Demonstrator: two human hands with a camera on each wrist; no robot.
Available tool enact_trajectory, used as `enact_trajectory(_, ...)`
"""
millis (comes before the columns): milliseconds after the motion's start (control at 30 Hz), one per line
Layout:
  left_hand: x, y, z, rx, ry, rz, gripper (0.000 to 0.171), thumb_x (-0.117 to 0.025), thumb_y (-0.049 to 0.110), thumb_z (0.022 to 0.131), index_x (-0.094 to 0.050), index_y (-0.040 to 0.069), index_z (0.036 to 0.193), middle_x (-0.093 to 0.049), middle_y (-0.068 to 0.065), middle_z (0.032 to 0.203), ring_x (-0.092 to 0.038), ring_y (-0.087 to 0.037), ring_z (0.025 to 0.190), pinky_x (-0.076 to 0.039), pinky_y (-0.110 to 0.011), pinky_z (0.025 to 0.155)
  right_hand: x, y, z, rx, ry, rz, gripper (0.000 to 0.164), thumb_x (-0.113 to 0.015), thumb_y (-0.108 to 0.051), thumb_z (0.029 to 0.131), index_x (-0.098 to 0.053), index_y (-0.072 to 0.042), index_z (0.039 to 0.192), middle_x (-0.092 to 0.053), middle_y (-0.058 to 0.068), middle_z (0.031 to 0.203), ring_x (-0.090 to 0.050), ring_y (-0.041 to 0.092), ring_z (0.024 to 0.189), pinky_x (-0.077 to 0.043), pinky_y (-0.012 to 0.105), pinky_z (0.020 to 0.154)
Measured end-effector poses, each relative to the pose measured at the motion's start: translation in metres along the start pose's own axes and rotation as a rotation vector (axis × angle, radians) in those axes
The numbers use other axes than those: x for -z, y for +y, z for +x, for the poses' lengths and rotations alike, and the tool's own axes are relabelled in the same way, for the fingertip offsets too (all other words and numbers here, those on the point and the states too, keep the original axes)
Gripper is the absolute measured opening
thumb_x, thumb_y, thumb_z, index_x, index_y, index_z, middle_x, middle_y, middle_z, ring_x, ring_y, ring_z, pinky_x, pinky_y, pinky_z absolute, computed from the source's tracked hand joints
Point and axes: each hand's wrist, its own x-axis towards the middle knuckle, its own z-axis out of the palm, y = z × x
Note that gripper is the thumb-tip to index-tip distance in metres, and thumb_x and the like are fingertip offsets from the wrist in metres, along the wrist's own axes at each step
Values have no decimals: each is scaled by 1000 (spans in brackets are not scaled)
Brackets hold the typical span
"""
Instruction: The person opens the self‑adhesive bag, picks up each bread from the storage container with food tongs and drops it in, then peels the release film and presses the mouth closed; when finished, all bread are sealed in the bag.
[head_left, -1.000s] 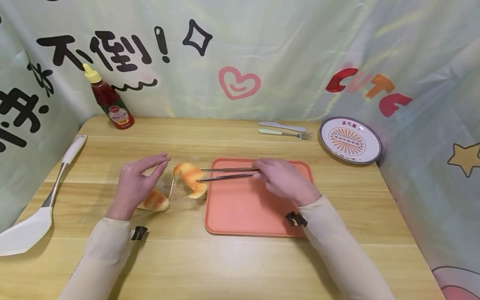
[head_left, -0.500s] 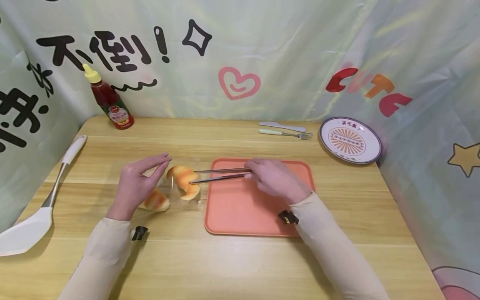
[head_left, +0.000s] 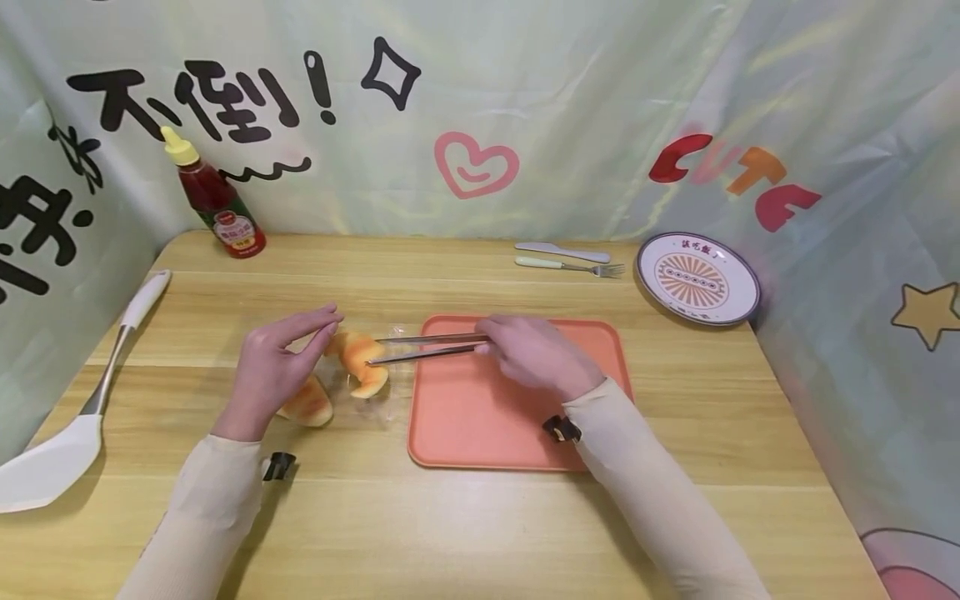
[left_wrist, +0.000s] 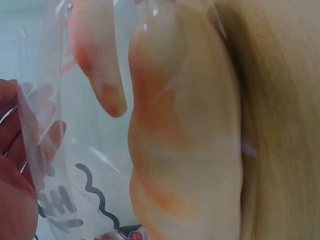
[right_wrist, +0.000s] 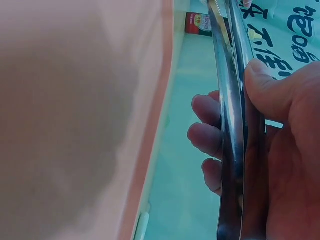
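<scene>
My left hand (head_left: 273,358) is raised over the left of the table, pinching a clear plastic bag (head_left: 397,392) between thumb and fingers. My right hand (head_left: 532,354) grips metal tongs (head_left: 431,354) above the pink tray. Their tips hold a curved croissant (head_left: 360,358) at the bag, close to my left fingertips. Below the left hand a longer bread piece (head_left: 309,404) is partly hidden. The left wrist view shows that bread large in front and the croissant's end (left_wrist: 100,60) hanging beside it behind clear film. Whether the longer bread lies inside the bag I cannot tell.
The pink tray (head_left: 480,425) lies under my right arm. A white spatula (head_left: 105,375) is at the left edge and a ketchup bottle (head_left: 221,208) at the back left. Behind the tray are a knife (head_left: 562,252), a fork (head_left: 570,267) and a round plate (head_left: 697,279).
My right hand has moved left with the tongs, carrying the croissant from the tray's edge toward my left hand and into the bag area. The left hand has stayed almost still.
</scene>
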Motion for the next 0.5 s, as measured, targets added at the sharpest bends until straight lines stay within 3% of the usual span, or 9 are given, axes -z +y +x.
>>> enact_trajectory(500, 3, -1, -1, -11, -5, 4, 21, -77, -8, 79, -78, 2, 97, -72, -12, 105, -70, -34, 92, -43, -10, 89, 2, 5, 3, 5, -27, 13, 11, -58, -23, 100, -62, -12, 99, -56, -3, 86, -54, 16, 71, -47, 32, 65)
